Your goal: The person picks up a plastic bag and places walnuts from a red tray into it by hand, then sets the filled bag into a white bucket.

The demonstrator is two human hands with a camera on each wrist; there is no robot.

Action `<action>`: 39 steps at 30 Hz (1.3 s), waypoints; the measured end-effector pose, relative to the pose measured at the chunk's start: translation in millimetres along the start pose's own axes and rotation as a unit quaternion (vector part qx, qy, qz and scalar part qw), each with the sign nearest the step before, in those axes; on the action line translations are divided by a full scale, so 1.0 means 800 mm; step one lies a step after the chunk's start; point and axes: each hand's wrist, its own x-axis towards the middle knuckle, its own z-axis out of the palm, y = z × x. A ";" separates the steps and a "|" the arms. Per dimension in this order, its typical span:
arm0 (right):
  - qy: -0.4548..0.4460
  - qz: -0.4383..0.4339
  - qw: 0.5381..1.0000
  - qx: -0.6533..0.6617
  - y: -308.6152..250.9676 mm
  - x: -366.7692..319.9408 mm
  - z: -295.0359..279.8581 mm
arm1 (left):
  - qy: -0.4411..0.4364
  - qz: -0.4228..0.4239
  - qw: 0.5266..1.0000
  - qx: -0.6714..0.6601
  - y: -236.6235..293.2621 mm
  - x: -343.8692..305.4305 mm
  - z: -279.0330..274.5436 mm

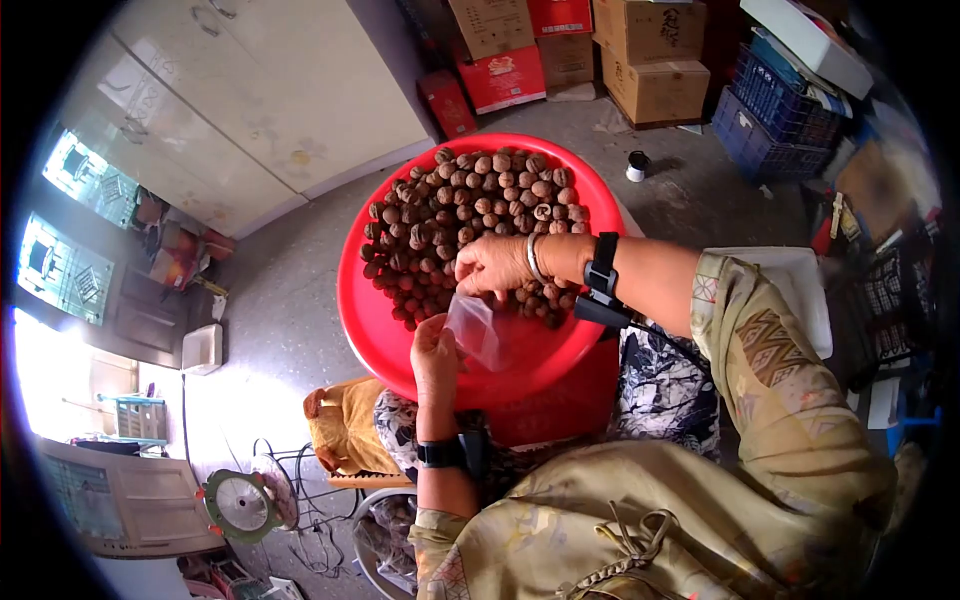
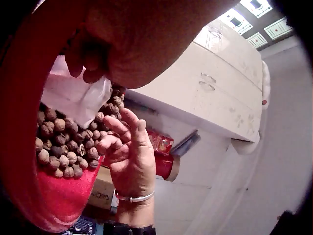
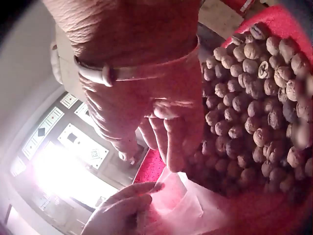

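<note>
A wide red basin (image 1: 353, 310) full of walnuts (image 1: 470, 200) stands in front of the person. My left hand (image 1: 433, 358) pinches a clear plastic bag (image 1: 476, 330) by its edge, above the near side of the basin. Just beyond the bag, my right hand (image 1: 497, 262) hovers over the walnuts, wearing a bracelet. In the left wrist view the right hand (image 2: 131, 164) has its thumb raised and fingers loosely bent, with nothing seen in its grasp. The right wrist view shows its fingers (image 3: 173, 147) pointing down close to the bag (image 3: 195, 208).
Cardboard boxes (image 1: 655, 90) and blue crates (image 1: 775, 110) are stacked at the back right. A small white cup (image 1: 637, 166) stands on the floor behind the basin. White cabinets (image 1: 230, 110) line the left, and a round green-rimmed device (image 1: 241, 505) with cables lies at lower left.
</note>
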 end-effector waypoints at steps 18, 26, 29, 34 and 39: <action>-0.060 0.093 0.974 -0.197 0.046 0.031 0.034 | 0.017 -0.016 0.999 0.024 0.012 -0.005 0.006; 0.057 -0.110 0.980 -0.154 0.023 0.023 0.017 | 0.002 0.016 0.997 -0.073 0.033 -0.024 0.001; 0.050 -0.100 0.983 -0.145 0.023 0.026 0.017 | -0.019 0.029 0.995 -0.091 0.028 -0.022 -0.001; 0.016 -0.073 0.980 -0.186 0.052 0.036 0.028 | 0.008 -0.001 1.000 -0.003 0.024 -0.013 0.005; -0.045 0.000 0.959 -0.280 0.074 0.049 0.038 | 0.051 0.010 0.996 0.066 0.009 -0.003 0.007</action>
